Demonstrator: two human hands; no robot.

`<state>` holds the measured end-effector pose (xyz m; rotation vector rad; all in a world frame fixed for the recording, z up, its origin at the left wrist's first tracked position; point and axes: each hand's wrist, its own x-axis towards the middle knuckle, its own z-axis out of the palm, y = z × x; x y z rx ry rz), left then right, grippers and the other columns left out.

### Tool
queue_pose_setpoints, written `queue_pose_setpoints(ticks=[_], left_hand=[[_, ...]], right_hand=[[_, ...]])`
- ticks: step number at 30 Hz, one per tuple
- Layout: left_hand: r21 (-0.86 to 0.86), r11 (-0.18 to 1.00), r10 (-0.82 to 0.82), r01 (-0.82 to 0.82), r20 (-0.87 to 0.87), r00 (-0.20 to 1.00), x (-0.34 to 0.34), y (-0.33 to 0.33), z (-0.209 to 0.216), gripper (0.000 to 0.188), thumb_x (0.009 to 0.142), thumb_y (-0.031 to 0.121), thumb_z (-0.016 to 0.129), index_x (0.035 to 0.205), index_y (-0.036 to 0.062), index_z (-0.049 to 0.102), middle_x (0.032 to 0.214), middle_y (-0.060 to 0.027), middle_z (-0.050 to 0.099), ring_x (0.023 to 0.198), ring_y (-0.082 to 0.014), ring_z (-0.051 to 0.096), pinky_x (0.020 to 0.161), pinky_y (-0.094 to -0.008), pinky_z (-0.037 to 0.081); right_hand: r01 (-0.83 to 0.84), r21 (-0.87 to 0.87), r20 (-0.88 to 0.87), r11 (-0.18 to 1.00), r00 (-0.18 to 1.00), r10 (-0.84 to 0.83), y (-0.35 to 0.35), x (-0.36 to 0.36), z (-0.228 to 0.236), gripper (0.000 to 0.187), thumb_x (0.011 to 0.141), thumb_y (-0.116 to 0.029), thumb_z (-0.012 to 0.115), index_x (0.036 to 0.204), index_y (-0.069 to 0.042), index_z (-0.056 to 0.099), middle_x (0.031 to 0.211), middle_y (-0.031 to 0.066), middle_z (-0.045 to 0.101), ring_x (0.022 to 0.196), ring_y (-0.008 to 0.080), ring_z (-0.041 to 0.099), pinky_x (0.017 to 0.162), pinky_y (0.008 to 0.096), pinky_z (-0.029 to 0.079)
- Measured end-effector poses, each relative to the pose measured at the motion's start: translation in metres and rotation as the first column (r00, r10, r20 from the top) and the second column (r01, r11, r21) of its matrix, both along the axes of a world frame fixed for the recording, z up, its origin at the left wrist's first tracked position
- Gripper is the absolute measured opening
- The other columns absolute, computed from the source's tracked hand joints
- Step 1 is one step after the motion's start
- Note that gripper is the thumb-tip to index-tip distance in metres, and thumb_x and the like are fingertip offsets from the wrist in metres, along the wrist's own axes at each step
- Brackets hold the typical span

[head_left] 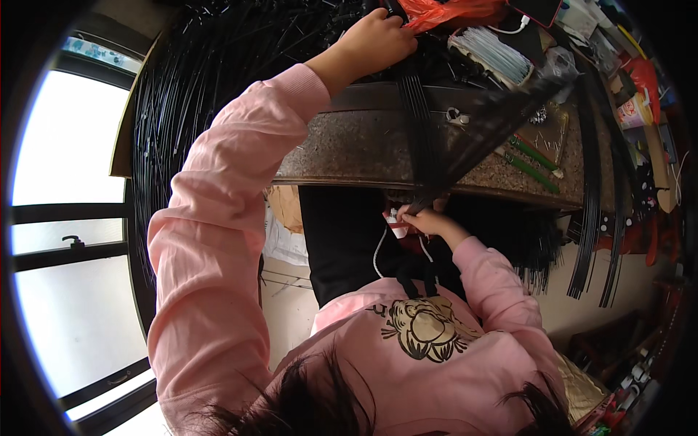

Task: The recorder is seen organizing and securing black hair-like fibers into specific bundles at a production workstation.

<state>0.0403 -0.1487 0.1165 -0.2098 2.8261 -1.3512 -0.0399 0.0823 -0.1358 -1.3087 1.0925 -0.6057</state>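
Observation:
My left hand [374, 40] reaches to the far side of the table, beside an orange-red plastic bag [454, 13]. Its fingers are curled down among dark things, and what they grip is hidden. Near the table's front edge, above my lap, my right hand [427, 219] is closed round the lower end of a bundle of long thin black strands [480, 152]. The bundle slants up to the right and blurs toward its far end. Another flat row of black strands [416, 109] crosses the tabletop and its front edge.
A large heap of black strands [218, 65] covers the table's left side. Toward the right lie a bundle of thin white strips [498, 54], green-handled tools [534, 156] and a small metal ring [456, 116]. More black strands [592, 218] hang over the right edge. A window [69, 145] is at left.

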Motion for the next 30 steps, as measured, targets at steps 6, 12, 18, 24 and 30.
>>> queue_pose_setpoints(ticks=[6,12,18,24,30], left_hand=[[-0.028,0.994,-0.105,0.103,-0.099,0.99,0.005,0.012,0.013,0.02,0.07,0.015,0.042,0.088,0.0099,0.051,0.088,-0.0048,0.05,0.083,-0.0172,0.046,0.068,-0.0276,0.036],[0.29,0.957,0.033,-0.029,-0.009,0.999,0.005,-0.008,0.017,0.032,0.07,0.012,0.041,0.102,0.01,0.045,0.101,-0.0088,0.045,0.092,-0.0229,0.044,0.074,-0.0317,0.035],[0.891,0.015,0.269,0.453,-0.44,0.857,0.024,0.037,-0.017,0.046,0.059,0.009,0.046,0.104,0.0023,0.04,0.101,-0.0089,0.044,0.093,-0.0178,0.042,0.078,-0.0292,0.034],[0.282,-0.844,0.269,0.457,-0.514,0.814,0.034,0.121,-0.037,0.064,0.064,0.029,0.056,0.112,-0.0021,0.028,0.11,-0.0142,0.036,0.102,-0.0213,0.036,0.087,-0.0332,0.025],[0.517,-0.601,0.371,0.61,-0.496,0.785,0.019,0.139,-0.01,0.042,0.068,0.003,0.051,0.105,-0.0046,0.035,0.088,-0.0099,0.05,0.086,-0.0154,0.047,0.076,-0.027,0.035]], right_hand=[[0.056,0.034,-0.06,0.998,0.997,-0.054,-0.002,-0.004,0.015,0.013,0.078,-0.012,0.038,0.077,-0.007,0.05,0.065,0.002,0.049,0.06,0.0113,0.045,0.054,0.0246,0.037],[0.078,0.28,-0.074,0.957,0.996,-0.059,-0.006,-0.002,0.012,0.012,0.077,-0.014,0.039,0.073,-0.008,0.049,0.072,0.0018,0.051,0.069,0.0127,0.046,0.066,0.024,0.036],[-0.007,0.106,-0.187,0.994,0.982,0.027,-0.002,-0.004,-0.003,0.013,0.077,-0.015,0.04,0.072,-0.007,0.049,0.071,0.0041,0.052,0.069,0.0137,0.047,0.065,0.0253,0.037],[0.055,0.236,-0.131,0.97,0.991,-0.024,-0.006,-0.001,0.018,0.012,0.078,-0.014,0.039,0.077,-0.008,0.049,0.078,0.0024,0.055,0.07,0.0113,0.048,0.064,0.0254,0.038],[0.13,0.487,-0.216,0.864,0.976,-0.025,-0.014,0.006,0.056,0.013,0.079,-0.016,0.037,0.078,-0.009,0.048,0.066,0.002,0.052,0.054,0.0107,0.046,0.048,0.0246,0.038]])
